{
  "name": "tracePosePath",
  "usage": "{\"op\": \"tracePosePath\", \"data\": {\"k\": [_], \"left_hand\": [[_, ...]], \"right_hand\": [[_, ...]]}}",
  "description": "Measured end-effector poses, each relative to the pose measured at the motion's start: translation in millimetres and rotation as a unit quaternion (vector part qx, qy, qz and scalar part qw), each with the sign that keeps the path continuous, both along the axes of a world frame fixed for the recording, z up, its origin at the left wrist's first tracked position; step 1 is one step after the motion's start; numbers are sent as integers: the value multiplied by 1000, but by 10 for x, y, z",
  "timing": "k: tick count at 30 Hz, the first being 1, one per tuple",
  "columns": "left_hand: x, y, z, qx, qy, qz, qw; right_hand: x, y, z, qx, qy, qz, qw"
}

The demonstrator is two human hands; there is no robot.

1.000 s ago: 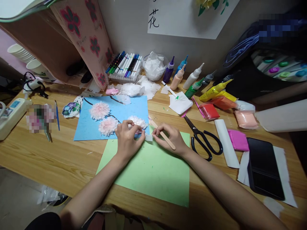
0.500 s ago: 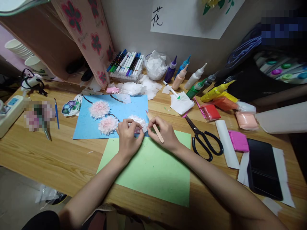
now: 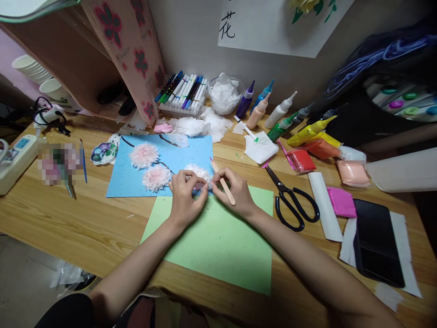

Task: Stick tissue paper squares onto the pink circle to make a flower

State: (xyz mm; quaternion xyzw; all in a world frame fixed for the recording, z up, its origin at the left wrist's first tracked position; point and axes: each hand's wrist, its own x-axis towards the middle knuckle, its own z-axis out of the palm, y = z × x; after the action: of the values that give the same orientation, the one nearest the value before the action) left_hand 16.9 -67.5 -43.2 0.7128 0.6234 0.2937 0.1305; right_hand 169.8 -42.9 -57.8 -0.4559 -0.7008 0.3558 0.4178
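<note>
My left hand (image 3: 184, 196) is closed, its fingertips pinching the pink-white tissue flower (image 3: 197, 173) at the lower right of the blue card (image 3: 136, 182). My right hand (image 3: 235, 191) is also closed: it holds a wooden craft stick (image 3: 223, 182) that slants up to the left, and its fingertips meet my left hand's at the flower's edge. Two more tissue flowers (image 3: 143, 155) (image 3: 156, 177) sit on the blue card, joined by dark painted branches. Both hands rest over the top edge of a green paper sheet (image 3: 218, 241).
Black scissors (image 3: 290, 200) lie right of my hands. Paint bottles (image 3: 273, 116), clay packs (image 3: 300, 160), a marker tray (image 3: 182, 93) and a bowl of tissue (image 3: 223, 93) line the back. A black phone (image 3: 377, 241) lies at right, a power strip (image 3: 15, 157) at left.
My right hand, with the stick, has moved left from a small white tissue piece on the green sheet to the flower, meeting my left hand. The stick now points more upright.
</note>
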Motion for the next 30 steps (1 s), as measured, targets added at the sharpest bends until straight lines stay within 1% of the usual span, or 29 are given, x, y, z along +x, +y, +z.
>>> {"op": "tracePosePath", "data": {"k": [4, 6, 9, 11, 13, 18, 21, 24, 26, 30], "left_hand": [[-7, 10, -14, -2, -10, 2, 1000], [-11, 12, -15, -3, -12, 5, 1000], [-10, 13, -17, 0, -10, 15, 1000], [-7, 13, -21, 4, -4, 18, 1000], [-3, 11, -23, 4, -1, 20, 1000], [-20, 5, -1, 6, -20, 30, 999], [-80, 28, 23, 22, -29, 64, 997], [-183, 78, 41, 31, -16, 103, 994], [-259, 113, 50, 24, 0, 100, 995], [-379, 164, 63, -15, 46, 53, 997]], "right_hand": [[76, -62, 36, -8, 45, -27, 999], [138, -102, 36, 27, 89, -35, 995], [205, -147, 17, 93, 130, 11, 987], [213, -155, 2, 109, 112, 49, 987], [199, -146, -9, 114, 81, 72, 988], [160, -105, -13, 105, 39, 99, 989], [154, -92, -11, 96, 24, 102, 990], [147, -84, -19, 87, 24, 105, 990], [140, -78, -25, 81, 25, 107, 991], [124, -65, -25, 67, 25, 101, 992]]}}
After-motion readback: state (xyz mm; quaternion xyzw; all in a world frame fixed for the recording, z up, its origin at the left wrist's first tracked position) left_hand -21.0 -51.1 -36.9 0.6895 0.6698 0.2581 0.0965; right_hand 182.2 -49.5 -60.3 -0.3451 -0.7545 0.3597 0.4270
